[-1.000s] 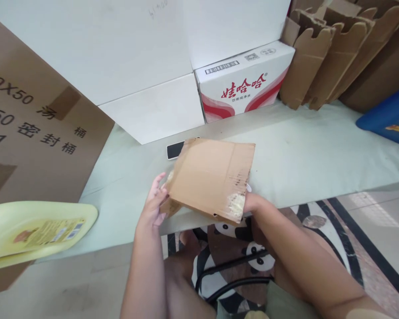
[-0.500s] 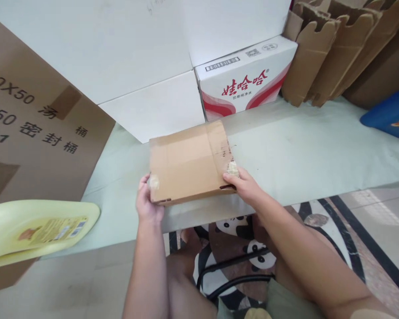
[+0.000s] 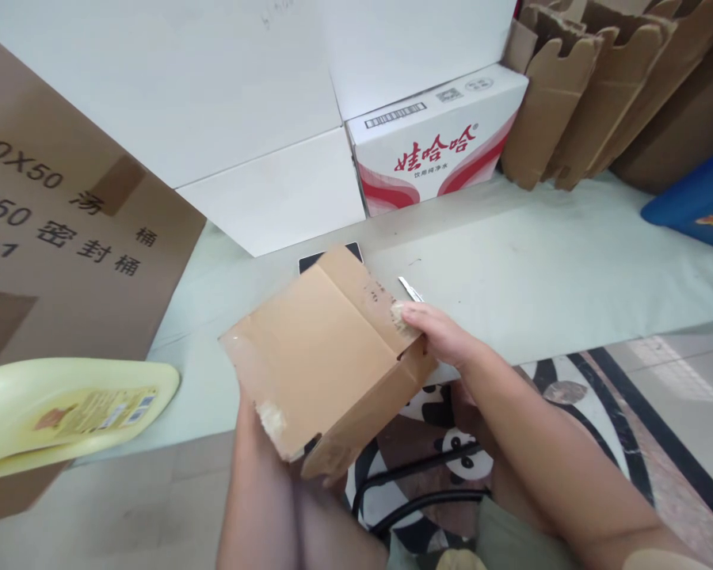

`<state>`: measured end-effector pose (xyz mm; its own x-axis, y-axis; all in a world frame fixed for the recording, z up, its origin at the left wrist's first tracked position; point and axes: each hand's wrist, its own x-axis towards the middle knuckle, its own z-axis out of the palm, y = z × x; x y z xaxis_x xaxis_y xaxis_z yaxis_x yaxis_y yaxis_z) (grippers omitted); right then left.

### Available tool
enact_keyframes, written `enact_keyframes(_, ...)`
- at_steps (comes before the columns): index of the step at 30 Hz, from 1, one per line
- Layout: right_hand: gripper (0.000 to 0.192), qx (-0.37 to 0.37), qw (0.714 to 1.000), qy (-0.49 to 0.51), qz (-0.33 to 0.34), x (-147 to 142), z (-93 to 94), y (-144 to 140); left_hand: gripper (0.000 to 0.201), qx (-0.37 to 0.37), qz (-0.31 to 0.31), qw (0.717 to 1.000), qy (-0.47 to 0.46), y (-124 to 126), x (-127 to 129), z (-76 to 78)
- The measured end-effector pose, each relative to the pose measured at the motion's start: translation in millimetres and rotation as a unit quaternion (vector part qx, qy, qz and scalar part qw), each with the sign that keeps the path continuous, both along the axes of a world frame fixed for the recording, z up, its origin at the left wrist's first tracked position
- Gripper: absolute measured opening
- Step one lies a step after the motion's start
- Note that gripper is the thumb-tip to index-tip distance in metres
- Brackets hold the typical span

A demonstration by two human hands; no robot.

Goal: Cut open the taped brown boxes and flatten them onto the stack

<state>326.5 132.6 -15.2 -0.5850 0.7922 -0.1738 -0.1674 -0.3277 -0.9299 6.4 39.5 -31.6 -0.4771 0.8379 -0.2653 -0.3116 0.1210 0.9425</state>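
Head view: both hands, right hand gripping the top corner, left hidden beneath, tilt a small, light-looking, stiff brown cardboard box; its edges offer firm holds.

Bright, even, diffuse light fills the scene, with only soft shadows beneath the white cardboard cartons on the pale green bench. No harsh glare appears. Wide-angle distortion bends lines near the edges; the tilted brown cardboard box looks slightly soft.
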Motion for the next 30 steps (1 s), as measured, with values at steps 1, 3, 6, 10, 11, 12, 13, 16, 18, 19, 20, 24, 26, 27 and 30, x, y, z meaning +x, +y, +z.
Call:
enact_keyframes(1, 0.039, 0.037, 0.998, -0.036, -0.024, -1, -0.1, 2, 0.030, 0.000, 0.006, 1.000, -0.011, 3, -2, 3.7)
enact_keyframes(3, 0.034, 0.104, 0.985, -0.112, -0.081, -2, -2.1, 5, 0.034, 0.011, 0.017, 0.999, -0.031, 8, -1, 12.8)
enact_keyframes(6, 0.029, 0.170, 0.952, -0.181, -0.182, -4, -8.5, 11, 0.047, 0.065, 0.037, 0.997, -0.036, 13, 7, 24.8)
enact_keyframes(10, 0.053, 0.131, 0.932, -0.159, -0.300, -3, -16.3, 17, 0.034, 0.125, 0.081, 0.989, -0.018, 20, 18, 28.6)
enact_keyframes(11, 0.059, 0.088, 0.947, -0.123, -0.284, -3, -16.8, 18, 0.032, 0.133, 0.094, 0.987, -0.017, 22, 20, 27.8)
enact_keyframes(12, 0.062, 0.045, 0.965, -0.080, -0.244, -2, -16.6, 17, 0.031, 0.138, 0.105, 0.985, -0.018, 24, 21, 26.6)
enact_keyframes(13, 0.063, 0.013, 0.981, -0.038, -0.190, -1, -15.6, 16, 0.030, 0.137, 0.109, 0.984, -0.023, 25, 23, 25.4)
enact_keyframes(16, 0.060, -0.008, 0.999, 0.021, -0.048, 4, -10.1, 7, 0.029, 0.098, 0.072, 0.991, -0.055, 26, 28, 23.5)
enact_keyframes(18, 0.058, -0.014, 1.000, 0.002, 0.000, 7, -7.1, 1, 0.028, 0.066, 0.045, 0.994, -0.078, 27, 31, 24.3)
enact_keyframes(19, 0.057, -0.027, 1.000, -0.011, 0.010, 9, -6.5, -2, 0.027, 0.056, 0.042, 0.994, -0.084, 27, 32, 25.2)
enact_keyframes(20, 0.057, -0.042, 0.999, -0.020, 0.011, 11, -6.3, -4, 0.027, 0.052, 0.046, 0.994, -0.085, 28, 33, 26.4)
enact_keyframes(24, 0.064, -0.074, 0.995, 0.021, -0.057, 22, -8.2, -7, 0.028, 0.067, 0.057, 0.993, -0.080, 29, 30, 32.4)
enact_keyframes(26, 0.062, -0.070, 0.990, 0.041, -0.112, 31, -9.5, -5, 0.027, 0.080, 0.047, 0.990, -0.110, 29, 25, 35.7)
enact_keyframes(27, 0.060, -0.062, 0.985, 0.046, -0.153, 36, -10.4, -4, 0.027, 0.084, 0.045, 0.987, -0.129, 28, 22, 37.4)
enact_keyframes(30, 0.051, -0.016, 0.958, 0.049, -0.281, 53, -12.9, 1, 0.025, 0.082, 0.068, 0.981, -0.164, 26, 16, 42.0)
